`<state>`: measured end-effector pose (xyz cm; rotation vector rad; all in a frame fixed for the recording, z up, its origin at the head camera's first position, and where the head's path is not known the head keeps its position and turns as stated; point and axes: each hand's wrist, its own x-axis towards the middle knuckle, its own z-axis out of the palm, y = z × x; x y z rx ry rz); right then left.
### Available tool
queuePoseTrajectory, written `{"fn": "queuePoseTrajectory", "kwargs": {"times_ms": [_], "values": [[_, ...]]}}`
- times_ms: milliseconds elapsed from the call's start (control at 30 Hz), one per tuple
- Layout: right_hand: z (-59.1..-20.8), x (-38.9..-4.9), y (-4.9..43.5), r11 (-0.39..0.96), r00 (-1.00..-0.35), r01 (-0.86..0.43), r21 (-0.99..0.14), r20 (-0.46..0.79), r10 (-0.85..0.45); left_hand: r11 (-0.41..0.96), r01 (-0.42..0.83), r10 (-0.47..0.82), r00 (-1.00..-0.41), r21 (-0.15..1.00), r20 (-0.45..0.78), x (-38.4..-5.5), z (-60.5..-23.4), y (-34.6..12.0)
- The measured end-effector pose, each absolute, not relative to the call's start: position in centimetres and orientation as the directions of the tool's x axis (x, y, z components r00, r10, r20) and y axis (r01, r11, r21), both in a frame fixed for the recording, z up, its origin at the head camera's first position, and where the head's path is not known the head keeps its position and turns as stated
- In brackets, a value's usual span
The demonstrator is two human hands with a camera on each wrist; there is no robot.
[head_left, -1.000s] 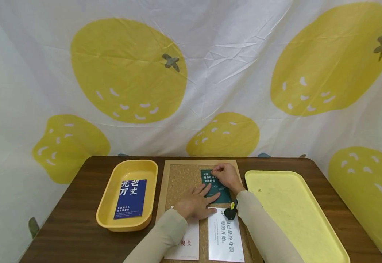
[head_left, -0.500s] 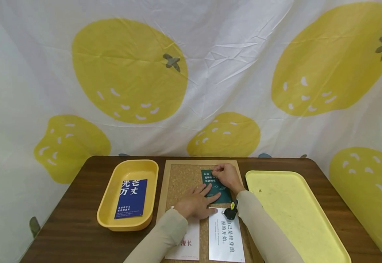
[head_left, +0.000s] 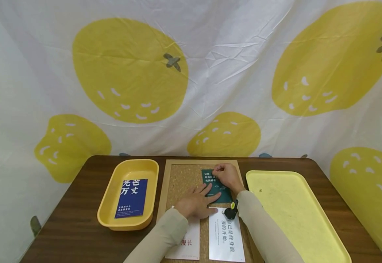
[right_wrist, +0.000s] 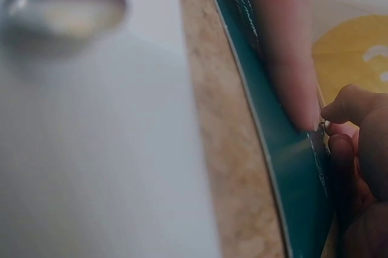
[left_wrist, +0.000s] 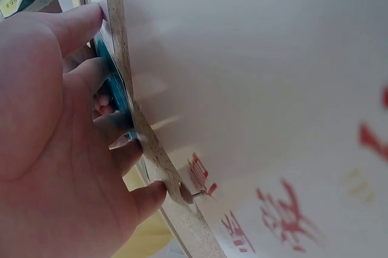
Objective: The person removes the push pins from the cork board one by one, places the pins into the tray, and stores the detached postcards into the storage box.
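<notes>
A dark green card (head_left: pixel 223 197) lies on the upper right of a cork board (head_left: pixel 182 179). My left hand (head_left: pixel 193 203) rests on it with fingers spread, the thumb over the top of a white card (head_left: pixel 225 244) below. At the green card's upper edge, my right hand (head_left: pixel 228 178) pinches a small thumbtack (right_wrist: pixel 326 125) between thumb and finger; most of it is hidden by the fingertips. A white card with red characters (head_left: pixel 187 244) lies lower left on the board, partly under the left forearm. One thumbtack (left_wrist: pixel 189 194) stands in that card's top edge.
Left of the board stands a yellow basin (head_left: pixel 103 215) with a blue card (head_left: pixel 131 199) inside. A pale yellow tray (head_left: pixel 296 212) lies to the right. A shiny round tack head (right_wrist: pixel 66 3) sits on the white card. A lemon-print curtain (head_left: pixel 197 80) hangs behind the table.
The hands and cards hold nearly the same places; only the head view has shifted very slightly.
</notes>
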<state>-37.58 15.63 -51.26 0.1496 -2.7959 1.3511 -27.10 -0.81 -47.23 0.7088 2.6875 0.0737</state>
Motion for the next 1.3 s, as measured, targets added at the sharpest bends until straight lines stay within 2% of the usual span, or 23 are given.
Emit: {"fn": "queuePoseTrajectory", "kwargs": {"times_ms": [1300], "values": [[-51.33, -37.51, 15.9, 0.584, -0.997, -0.076, -0.808, 0.053, -0.056, 0.874, 0.467, 0.484, -0.811, 0.134, -0.329, -27.08, -47.09, -0.78]]}}
